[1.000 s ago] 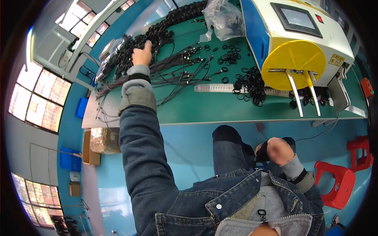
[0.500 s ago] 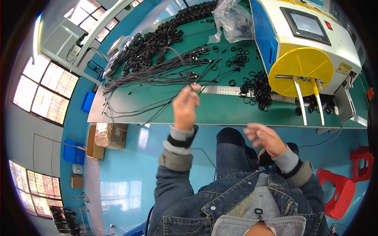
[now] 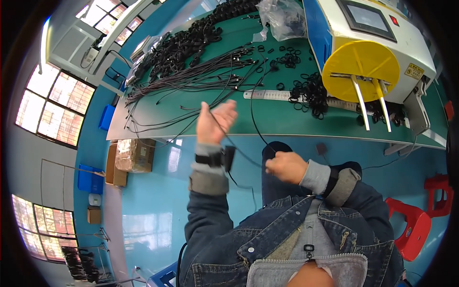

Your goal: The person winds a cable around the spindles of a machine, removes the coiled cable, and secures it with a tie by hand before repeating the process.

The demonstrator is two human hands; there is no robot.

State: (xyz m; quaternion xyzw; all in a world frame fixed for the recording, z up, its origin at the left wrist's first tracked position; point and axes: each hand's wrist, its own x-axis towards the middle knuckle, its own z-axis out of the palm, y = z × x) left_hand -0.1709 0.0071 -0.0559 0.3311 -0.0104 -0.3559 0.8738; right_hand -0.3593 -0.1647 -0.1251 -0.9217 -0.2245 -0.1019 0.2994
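My right hand (image 3: 287, 167) is closed in front of the table edge, gripping a thin black cable (image 3: 256, 123) that loops up onto the tabletop. Another stretch of cable runs from that fist up to my left hand (image 3: 216, 123), which is open, palm up, with the strand lying across it. Beyond the left hand, a loose bundle of long black cables (image 3: 186, 82) with small connector ends lies on the green table (image 3: 279, 125). A heap of coiled black cables (image 3: 186, 48) sits behind the bundle.
A white and blue machine (image 3: 406, 52) with a yellow disc (image 3: 361, 67) and two protruding rods stands at right. Small black rings (image 3: 313, 93) lie around a steel ruler (image 3: 267, 94). A clear plastic bag (image 3: 282, 19) is behind; a red stool (image 3: 411, 229) stands on the floor.
My right hand has moved left and closed on the cable. The left hand has drawn back slightly from the bundle and opened, and a cable now stretches toward my lap.
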